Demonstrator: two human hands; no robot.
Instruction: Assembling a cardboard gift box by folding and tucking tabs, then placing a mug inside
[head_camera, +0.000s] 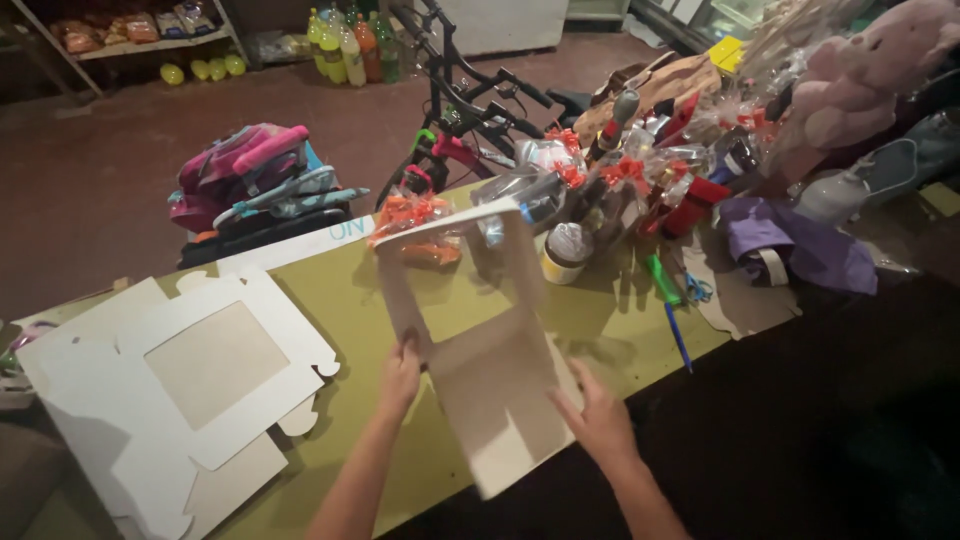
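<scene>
I hold a cut-out cardboard box blank (500, 385) with a window opening, tilted up over the green table (340, 290). My left hand (399, 376) pinches its left edge beside the window. My right hand (598, 415) lies flat against its lower right side. The top flap of the blank reaches up toward the wrapped gifts. Flat white box blanks (190, 385) with a square window are stacked on the table to my left.
Cellophane-wrapped gifts with red bows (610, 180) crowd the far right of the table, with a glue jar (566, 252), a green marker (661, 279), blue scissors (698, 290) and purple cloth (800, 245). A bicycle (460, 110) and a pink backpack (250, 175) stand beyond the table.
</scene>
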